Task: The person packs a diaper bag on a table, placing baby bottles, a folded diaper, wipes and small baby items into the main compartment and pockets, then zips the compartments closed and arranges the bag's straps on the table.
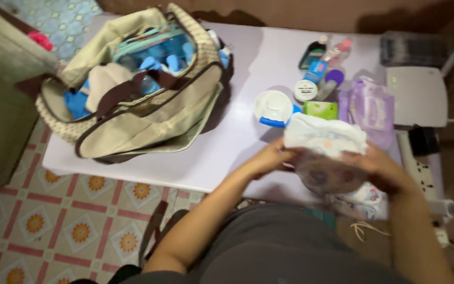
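Hands: my left hand (271, 156) and right hand (379, 167) both grip one diaper (324, 135); I count one bag (148, 118) on one table (237, 142).

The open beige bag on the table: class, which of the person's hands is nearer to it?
Left. The left hand grips the near edge of the white bundle, on the side toward the bag. The right hand holds the bundle's far side, farther from it.

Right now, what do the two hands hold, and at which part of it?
Both hands hold a clear plastic pack of white diapers: the left hand at its left side, the right hand at its right side.
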